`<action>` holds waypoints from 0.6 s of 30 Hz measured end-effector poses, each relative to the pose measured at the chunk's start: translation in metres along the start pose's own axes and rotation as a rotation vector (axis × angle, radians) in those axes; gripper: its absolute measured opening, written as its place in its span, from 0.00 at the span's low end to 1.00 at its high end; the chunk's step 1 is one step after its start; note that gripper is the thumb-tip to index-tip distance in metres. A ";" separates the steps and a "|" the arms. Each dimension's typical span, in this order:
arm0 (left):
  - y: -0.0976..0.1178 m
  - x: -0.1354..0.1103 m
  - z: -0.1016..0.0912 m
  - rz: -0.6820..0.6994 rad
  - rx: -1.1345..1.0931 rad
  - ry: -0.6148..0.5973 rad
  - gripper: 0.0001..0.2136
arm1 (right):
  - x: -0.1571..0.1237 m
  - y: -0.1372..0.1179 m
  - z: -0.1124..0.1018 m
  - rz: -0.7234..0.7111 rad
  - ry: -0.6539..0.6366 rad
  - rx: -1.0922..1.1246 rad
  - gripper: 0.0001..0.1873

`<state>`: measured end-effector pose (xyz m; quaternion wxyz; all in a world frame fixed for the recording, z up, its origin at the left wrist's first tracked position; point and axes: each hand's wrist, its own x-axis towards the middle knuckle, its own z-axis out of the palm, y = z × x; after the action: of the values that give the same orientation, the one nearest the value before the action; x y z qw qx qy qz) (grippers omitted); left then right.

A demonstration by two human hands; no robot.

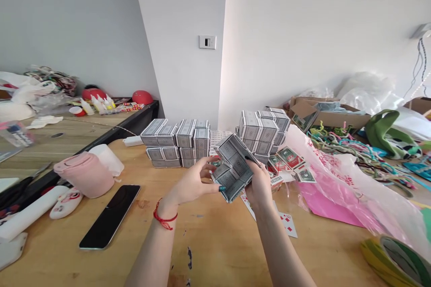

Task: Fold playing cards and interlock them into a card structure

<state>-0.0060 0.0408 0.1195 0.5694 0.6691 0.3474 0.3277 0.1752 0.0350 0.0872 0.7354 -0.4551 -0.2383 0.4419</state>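
Between my two hands, tilted above the wooden table [208,242], is a block folded from playing cards [235,166] with grey patterned backs. My left hand [193,181] grips its left side, thumb along the lower edge. Its right side is held by my right hand [261,181], with the thumb over the top. Behind it stand stacked card blocks on the left [161,141] and a taller stack on the right [259,130]. Loose playing cards [288,224] lie face up beneath my right forearm. Red and green card boxes [291,157] sit to the right.
A black phone [110,216] and a pink cup [84,174] are at left. On the right lie a plastic bag [336,175], pink paper [332,206], a tape roll [397,260] and tangled cords [353,150]. A cardboard box [346,119] stands behind them.
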 end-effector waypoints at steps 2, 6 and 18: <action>0.001 0.002 -0.001 0.041 -0.002 0.100 0.26 | -0.001 -0.006 -0.002 0.022 -0.042 -0.050 0.13; 0.002 0.006 -0.009 0.069 -0.015 0.326 0.18 | -0.006 -0.015 -0.003 0.050 -0.221 -0.172 0.19; 0.007 0.009 0.024 0.221 0.006 0.364 0.13 | -0.021 -0.017 0.006 0.060 -0.347 -0.189 0.28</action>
<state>0.0202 0.0347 0.1238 0.4559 0.6344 0.3699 0.5028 0.1679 0.0159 0.1060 0.6240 -0.4460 -0.3883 0.5109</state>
